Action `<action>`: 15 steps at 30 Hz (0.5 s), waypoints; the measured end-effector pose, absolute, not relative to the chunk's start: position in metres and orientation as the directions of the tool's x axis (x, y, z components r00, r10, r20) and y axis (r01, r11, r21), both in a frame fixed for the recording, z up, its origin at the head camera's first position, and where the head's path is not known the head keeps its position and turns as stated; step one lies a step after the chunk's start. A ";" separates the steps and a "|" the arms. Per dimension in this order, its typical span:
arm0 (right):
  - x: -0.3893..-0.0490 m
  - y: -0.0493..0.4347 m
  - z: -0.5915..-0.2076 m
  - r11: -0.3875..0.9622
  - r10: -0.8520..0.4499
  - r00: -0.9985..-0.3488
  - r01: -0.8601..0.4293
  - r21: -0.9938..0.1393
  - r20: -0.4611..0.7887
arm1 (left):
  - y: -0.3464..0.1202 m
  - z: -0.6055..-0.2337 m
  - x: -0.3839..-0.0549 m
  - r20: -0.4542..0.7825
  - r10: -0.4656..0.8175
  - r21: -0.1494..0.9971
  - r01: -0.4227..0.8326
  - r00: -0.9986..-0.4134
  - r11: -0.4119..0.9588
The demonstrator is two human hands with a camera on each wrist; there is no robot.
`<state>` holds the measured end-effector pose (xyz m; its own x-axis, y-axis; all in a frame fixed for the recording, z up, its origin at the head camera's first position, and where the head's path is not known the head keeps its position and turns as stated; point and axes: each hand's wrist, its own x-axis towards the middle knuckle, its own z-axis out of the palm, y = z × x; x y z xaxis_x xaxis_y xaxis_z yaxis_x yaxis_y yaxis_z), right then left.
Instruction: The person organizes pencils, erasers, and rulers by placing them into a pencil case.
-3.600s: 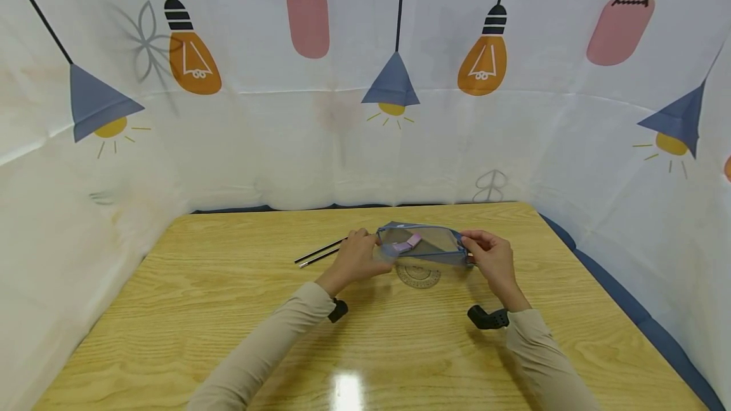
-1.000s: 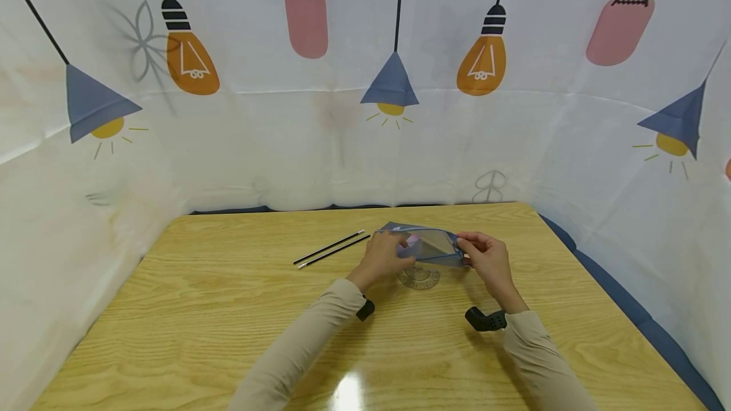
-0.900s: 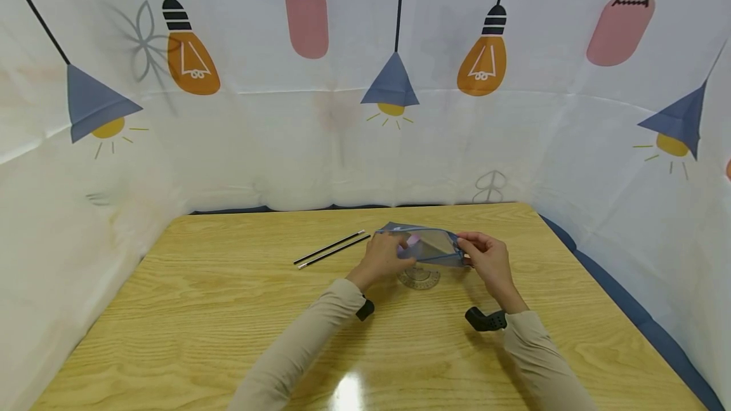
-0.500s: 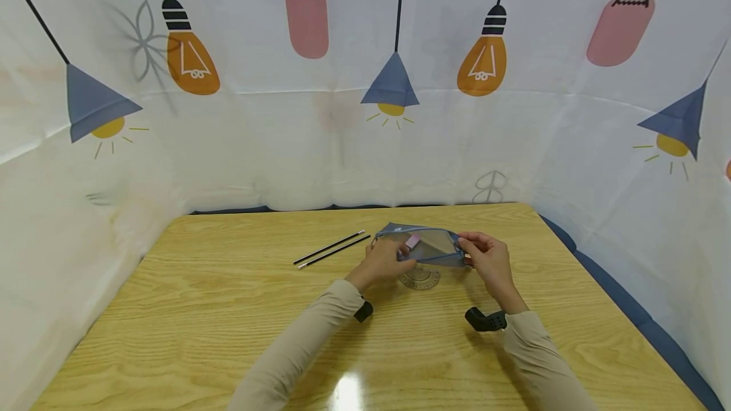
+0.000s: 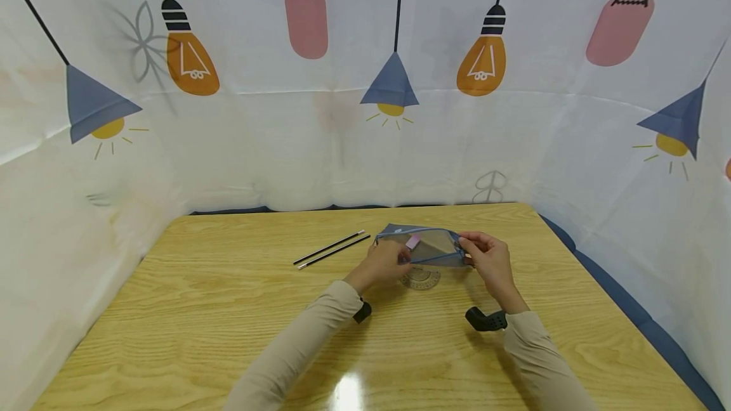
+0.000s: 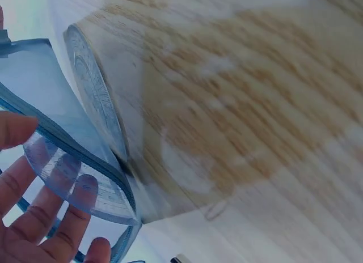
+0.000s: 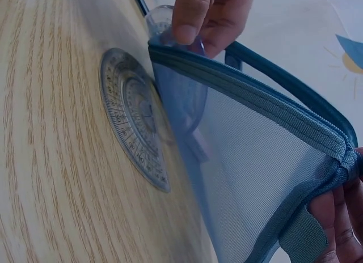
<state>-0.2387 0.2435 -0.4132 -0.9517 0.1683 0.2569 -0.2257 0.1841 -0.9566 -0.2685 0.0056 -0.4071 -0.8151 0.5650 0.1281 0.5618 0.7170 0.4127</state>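
Observation:
A blue mesh zip pouch [image 5: 438,243] stands on the table with its mouth spread. My left hand [image 5: 381,264] is at the left part of the mouth. In the left wrist view, its thumb and fingers pinch a clear curved protractor [image 6: 108,205], partly inside the pouch. With thumb and fingers, my right hand [image 5: 492,264] holds the pouch's right end by the zip; the right wrist view shows a fabric tab [image 7: 306,236] there. Inside lies a lilac block [image 5: 413,241], its kind unclear. Another clear protractor [image 7: 133,118] lies flat on the table before the pouch.
Two black pencils [image 5: 334,250] with pale ends lie side by side on the wooden table [image 5: 228,309], left of the pouch. A white curtain [image 5: 342,144] printed with lamps hangs behind the table and along its sides.
From the pouch's left corner, my left hand has moved right into its mouth, uncovering the pencils. Lately its fingers have drawn in closer to the thumb. My right hand keeps its hold.

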 end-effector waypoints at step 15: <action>-0.234 0.243 -0.412 0.185 0.157 -0.947 -0.251 -0.950 0.281 | 0.006 -0.404 -0.261 0.307 0.626 0.204 0.692 -0.717 0.692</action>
